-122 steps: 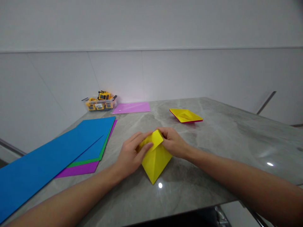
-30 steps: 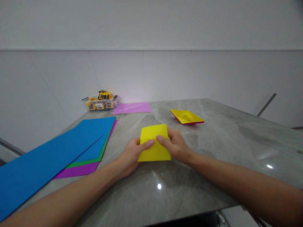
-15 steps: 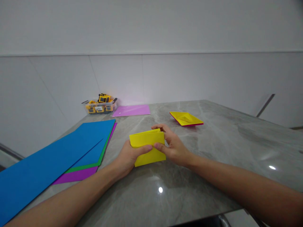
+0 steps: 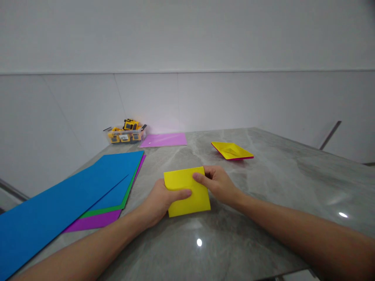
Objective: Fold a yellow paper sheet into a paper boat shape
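Note:
A folded sheet of yellow paper (image 4: pixel 187 201), roughly square, is held above the grey table between both hands. My left hand (image 4: pixel 158 201) grips its left side, thumb flat across the front and fingers hidden behind. At the upper right corner, my right hand (image 4: pixel 219 181) pinches the paper with its thumb in front and the fingers curled behind. Farther back to the right rests a folded paper boat (image 4: pixel 231 150), yellow on top with a red underside edge.
Large blue sheets (image 4: pixel 88 183) lie at the left over green and purple paper (image 4: pixel 93 222). Toward the wall are a pink sheet (image 4: pixel 164 140) and a clear plastic box (image 4: pixel 124 136) of yellow-and-black toy vehicles. The grey marbled table (image 4: pixel 278 187) extends right.
The top layers of the yellow paper, apart before, now lie together. My right thumb has moved up toward the top edge, and the paper sits slightly lower in view.

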Available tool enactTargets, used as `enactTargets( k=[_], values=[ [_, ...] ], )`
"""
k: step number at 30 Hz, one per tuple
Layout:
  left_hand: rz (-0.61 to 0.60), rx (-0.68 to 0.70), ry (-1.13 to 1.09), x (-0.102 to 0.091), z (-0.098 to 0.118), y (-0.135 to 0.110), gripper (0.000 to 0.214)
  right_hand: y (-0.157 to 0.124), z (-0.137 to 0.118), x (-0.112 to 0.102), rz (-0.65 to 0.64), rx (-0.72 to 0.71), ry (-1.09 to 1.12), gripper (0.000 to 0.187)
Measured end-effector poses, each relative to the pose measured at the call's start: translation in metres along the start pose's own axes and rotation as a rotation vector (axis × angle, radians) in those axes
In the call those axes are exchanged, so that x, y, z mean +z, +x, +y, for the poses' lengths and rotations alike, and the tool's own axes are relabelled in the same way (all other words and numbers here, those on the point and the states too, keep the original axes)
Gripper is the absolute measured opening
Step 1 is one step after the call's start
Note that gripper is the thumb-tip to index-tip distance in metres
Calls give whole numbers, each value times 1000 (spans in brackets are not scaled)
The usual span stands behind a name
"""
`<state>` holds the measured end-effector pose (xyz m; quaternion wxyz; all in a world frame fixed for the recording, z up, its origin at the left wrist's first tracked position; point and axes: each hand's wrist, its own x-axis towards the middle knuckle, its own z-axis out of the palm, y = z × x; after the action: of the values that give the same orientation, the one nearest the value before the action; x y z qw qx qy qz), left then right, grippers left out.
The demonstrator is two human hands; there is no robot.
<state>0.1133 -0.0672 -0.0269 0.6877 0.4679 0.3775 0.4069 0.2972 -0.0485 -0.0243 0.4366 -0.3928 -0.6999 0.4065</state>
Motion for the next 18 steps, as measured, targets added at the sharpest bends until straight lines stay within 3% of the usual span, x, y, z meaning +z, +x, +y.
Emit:
enactTargets(
  k=[3, 11, 18],
  values=[
    [-98, 7, -14, 2, -2, -1, 36, 0, 0, -4, 11, 15, 46, 37],
    [-29, 28, -36, 1, -3, 2, 33, 3, 10, -1, -178, 91, 318, 39],
    [-152, 1, -32, -4, -6, 4, 37, 1, 8, -2, -69, 124, 284, 35]
  ],
)
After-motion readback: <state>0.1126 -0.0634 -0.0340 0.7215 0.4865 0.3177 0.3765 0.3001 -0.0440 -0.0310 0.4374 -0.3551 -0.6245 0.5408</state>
